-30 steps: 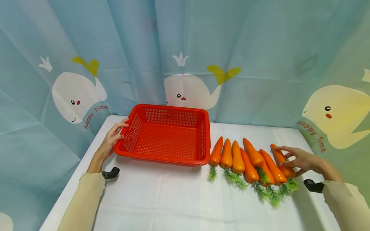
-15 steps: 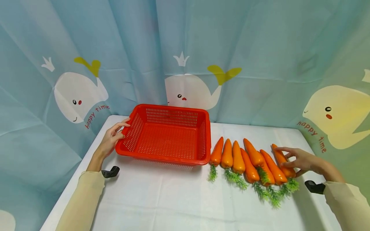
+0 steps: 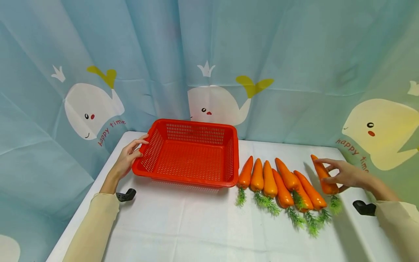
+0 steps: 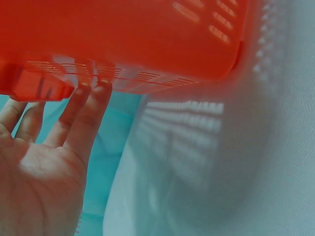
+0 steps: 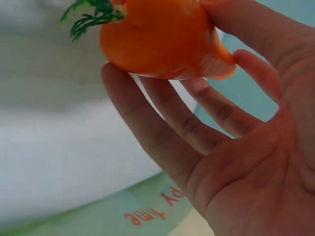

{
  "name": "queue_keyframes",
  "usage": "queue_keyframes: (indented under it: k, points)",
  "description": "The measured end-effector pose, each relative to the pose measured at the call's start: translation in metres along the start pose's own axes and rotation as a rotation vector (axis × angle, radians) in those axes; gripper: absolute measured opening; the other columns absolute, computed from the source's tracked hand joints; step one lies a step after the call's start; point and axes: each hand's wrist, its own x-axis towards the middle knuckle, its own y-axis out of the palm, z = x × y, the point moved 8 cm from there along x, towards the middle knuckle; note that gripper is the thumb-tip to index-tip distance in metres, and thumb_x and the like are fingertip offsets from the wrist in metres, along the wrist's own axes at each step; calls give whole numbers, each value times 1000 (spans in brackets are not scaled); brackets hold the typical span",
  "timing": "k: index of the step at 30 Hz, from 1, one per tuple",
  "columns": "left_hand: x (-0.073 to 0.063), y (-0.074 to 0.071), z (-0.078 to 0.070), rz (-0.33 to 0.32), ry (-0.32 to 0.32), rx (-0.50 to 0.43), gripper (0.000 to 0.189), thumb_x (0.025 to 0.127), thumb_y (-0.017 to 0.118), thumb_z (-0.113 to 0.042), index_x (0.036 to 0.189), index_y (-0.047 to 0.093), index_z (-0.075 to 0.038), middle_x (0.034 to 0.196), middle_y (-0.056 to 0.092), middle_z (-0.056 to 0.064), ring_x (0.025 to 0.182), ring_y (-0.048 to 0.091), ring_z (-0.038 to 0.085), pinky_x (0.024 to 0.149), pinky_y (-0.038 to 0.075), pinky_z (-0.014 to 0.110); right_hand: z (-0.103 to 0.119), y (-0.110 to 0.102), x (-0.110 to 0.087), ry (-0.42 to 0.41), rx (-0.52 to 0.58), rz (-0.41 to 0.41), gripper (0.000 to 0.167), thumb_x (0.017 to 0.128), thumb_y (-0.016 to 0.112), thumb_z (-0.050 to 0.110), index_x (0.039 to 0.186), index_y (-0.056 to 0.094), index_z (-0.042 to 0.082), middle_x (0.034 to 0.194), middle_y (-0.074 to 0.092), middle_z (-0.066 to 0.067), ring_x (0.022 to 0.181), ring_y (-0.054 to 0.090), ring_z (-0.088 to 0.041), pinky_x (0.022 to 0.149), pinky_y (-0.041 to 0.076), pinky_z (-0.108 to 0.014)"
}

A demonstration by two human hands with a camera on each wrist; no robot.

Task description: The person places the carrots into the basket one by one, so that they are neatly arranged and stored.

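Observation:
A carrot (image 3: 324, 177) with a green leafy top is pinched between the thumb and fingers of my right hand (image 3: 348, 175), raised off the table at the right. The right wrist view shows its thick end (image 5: 157, 39) close up, with the fingertips along its underside. My left hand (image 3: 126, 158) holds the left rim of a red perforated plastic basket (image 3: 188, 182). In the left wrist view, some fingers (image 4: 91, 110) touch the basket's slotted outer wall, while others pass behind the rim. Nothing lies inside the basket.
Several more carrots (image 3: 269, 180) lie side by side right of the basket, some overlapping, leafy ends toward the front. A white cloth covers the table (image 3: 196, 225). Behind it hangs a blue curtain (image 3: 294, 72) with printed whales.
My right hand has lifted the rightmost carrot off the table, moving up and slightly right from the other carrots. The left hand stays at the basket's rim.

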Motion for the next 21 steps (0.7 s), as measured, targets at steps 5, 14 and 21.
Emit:
queue_keyframes:
  k: [5,14,21]
  points:
    - [0,0,1,3,-11,-5,41,91,42,11,132,50,9,167,28,11,152,20,32,92,55,23,19,-15,-4,-52,-35,-64,74,93,74,8,155,37,21,130,43,-48,92,71,-36,60,63,-41]
    - [-1,-1,2,18,-3,0,41,92,41,12,132,51,8,168,26,10,152,18,31,95,53,22,52,-36,-15,-74,29,-127,72,96,71,6,156,31,10,140,35,-45,97,71,-36,66,63,-42]
    - [-2,0,2,35,-1,-15,41,93,41,11,133,50,8,169,25,10,152,17,32,94,55,24,73,-47,-21,-119,93,-166,70,97,68,0,155,34,15,146,31,-42,89,72,-14,67,63,-43]
